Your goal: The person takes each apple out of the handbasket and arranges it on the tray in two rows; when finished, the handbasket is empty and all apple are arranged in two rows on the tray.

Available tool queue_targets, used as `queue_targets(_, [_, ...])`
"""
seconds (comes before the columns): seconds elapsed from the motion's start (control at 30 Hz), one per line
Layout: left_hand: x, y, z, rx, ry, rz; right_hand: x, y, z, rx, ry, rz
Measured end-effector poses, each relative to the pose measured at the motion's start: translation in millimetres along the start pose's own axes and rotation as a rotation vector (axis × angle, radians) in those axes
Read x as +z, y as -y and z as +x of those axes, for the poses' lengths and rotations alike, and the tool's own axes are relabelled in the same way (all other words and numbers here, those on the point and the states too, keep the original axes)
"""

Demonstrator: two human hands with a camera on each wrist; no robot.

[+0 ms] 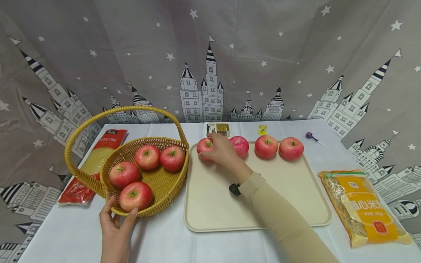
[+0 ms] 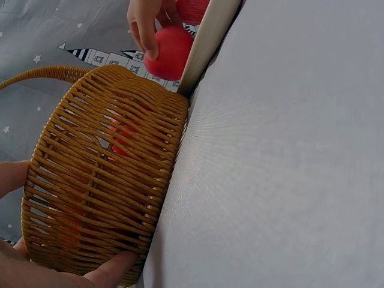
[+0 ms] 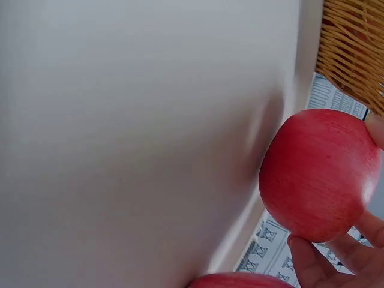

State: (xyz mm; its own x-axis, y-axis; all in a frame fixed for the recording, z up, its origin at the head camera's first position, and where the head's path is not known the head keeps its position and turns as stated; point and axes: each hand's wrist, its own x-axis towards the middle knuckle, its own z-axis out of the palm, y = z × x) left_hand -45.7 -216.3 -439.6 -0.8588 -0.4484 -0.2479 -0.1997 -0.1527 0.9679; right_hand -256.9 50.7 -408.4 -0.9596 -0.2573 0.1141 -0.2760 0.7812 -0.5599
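One red packet (image 1: 102, 153) with a pale yellow panel lay at the far left of the white table (image 1: 158, 241), partly hidden by a wicker basket (image 1: 167, 179). Four apples (image 1: 135, 196) sat inside that basket, two toward its near left side and two toward its far side, below the tall arched handle (image 1: 138, 108). At its near left rim the left hand (image 1: 115, 223) held the woven wall, thumb and fingers spread along it.

Just right of the basket was a cream tray (image 1: 210, 204). Over its far left corner the right hand (image 1: 222, 151) held a red apple (image 1: 204, 147) between thumb and fingers; whether the fruit touched the tray, I could not tell. A small flat packet (image 1: 218, 129) lay just beyond. Three more apples (image 1: 266, 147) stood in a row along the tray's far edge, the leftmost partly behind the right hand. Farther back was a yellow wrapper (image 1: 262, 130), then a purple lollipop (image 1: 315, 138) to the right. Near the right edge lay a yellow-orange bag (image 1: 365, 208), well apart from the basket.
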Motion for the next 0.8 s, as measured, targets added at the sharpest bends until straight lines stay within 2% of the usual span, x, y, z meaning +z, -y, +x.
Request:
queue_targets(0.2, [0.4, 2.4, -0.1, 0.016, 0.011, -0.009, 5.4, -1.4, -1.2, 0.004, -0.001, -0.047])
queue_targets(0.37, [1.4, 2.0, -1.0, 0.023, 0.012, 0.002, -2.3, 7.6, -8.9, -0.063, -0.059, -0.023])
queue_targets(0.5, [2.3, 0.4, -1.4, 0.019, 0.000, 0.013, -12.7, 29.7, -23.7, -0.175, -0.072, 0.063])
queue_targets(0.57, [1.7, 0.3, -1.4, 0.023, 0.000, 0.006, -13.9, 43.9, -32.3, -0.273, -0.066, 0.105])
queue_targets(0.7, [0.1, 0.1, -1.8, 0.024, -0.003, -0.001, -5.2, 73.9, -47.7, -0.464, 0.011, 0.123])
queue_targets(0.8, [-0.2, -0.1, -1.6, 0.014, -0.002, 0.006, 8.7, 94.0, -54.2, -0.549, 0.112, 0.079])
